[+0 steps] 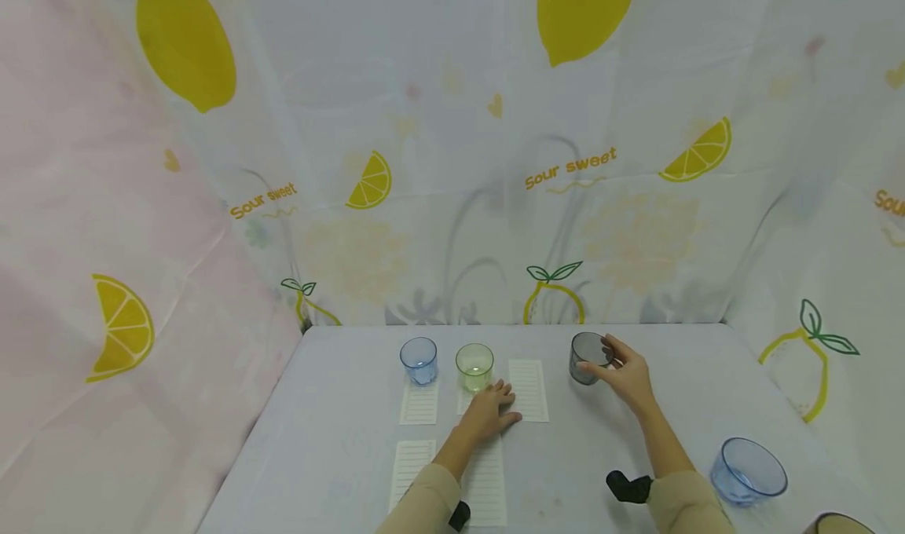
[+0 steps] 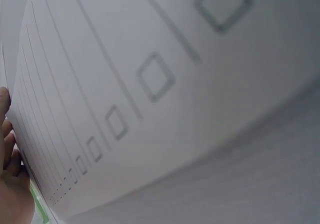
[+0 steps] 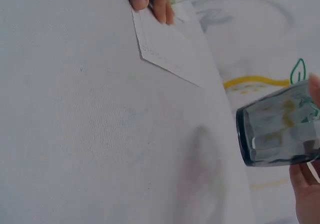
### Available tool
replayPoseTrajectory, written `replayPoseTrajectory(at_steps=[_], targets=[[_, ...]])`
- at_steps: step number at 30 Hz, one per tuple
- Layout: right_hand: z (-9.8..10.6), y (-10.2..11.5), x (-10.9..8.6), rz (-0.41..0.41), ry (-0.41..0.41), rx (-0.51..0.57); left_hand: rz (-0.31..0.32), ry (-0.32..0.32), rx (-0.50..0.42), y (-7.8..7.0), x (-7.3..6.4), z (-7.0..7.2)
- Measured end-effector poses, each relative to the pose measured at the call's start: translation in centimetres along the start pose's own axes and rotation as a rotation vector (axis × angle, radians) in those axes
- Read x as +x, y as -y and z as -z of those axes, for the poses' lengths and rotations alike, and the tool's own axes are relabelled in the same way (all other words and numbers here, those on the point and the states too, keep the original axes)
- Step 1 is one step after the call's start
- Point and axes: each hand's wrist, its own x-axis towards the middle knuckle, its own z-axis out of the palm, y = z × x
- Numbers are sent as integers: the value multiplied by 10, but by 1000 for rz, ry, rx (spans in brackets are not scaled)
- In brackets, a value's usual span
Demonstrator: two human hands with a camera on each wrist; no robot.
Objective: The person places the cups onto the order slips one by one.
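My right hand (image 1: pixel 628 377) grips a smoky grey glass tumbler (image 1: pixel 587 353) by its side. In the right wrist view the grey tumbler (image 3: pixel 277 129) is held off the white table, with a shadow below it. My left hand (image 1: pixel 486 415) reaches low over the table, fingers spread, fingertips at the left edge of a lined white paper card (image 1: pixel 530 393). Just beyond the fingers stands a green glass tumbler (image 1: pixel 474 367), partly over another lined card. To its left a blue glass tumbler (image 1: pixel 419 361) stands at the top of a lined card (image 1: pixel 419 407).
Two more lined sheets lie nearer, one (image 1: pixel 412 465) at left and one (image 1: pixel 486 487) beside my left forearm. A wide blue glass bowl (image 1: pixel 749 475) is at the right, with a brownish glass rim (image 1: pixel 841 523) at the bottom edge. Lemon-printed cloth (image 1: pixel 438 126) walls the table.
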Motion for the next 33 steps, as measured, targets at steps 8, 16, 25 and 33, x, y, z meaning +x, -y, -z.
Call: replayPoseTrajectory(at_steps=[8,16,25,33], targets=[[-13,-9,9,28,20,7,24,2,-6,-2,-1,1],[-29,-19,12,160,16,61,29,-9,-45,-2,-1,1],[-47,-20,16,63,94,23,40,-17,-58,-1,-1,0],[-61,-17,13,78,114,26,46,-13,-61,-3,-1,1]])
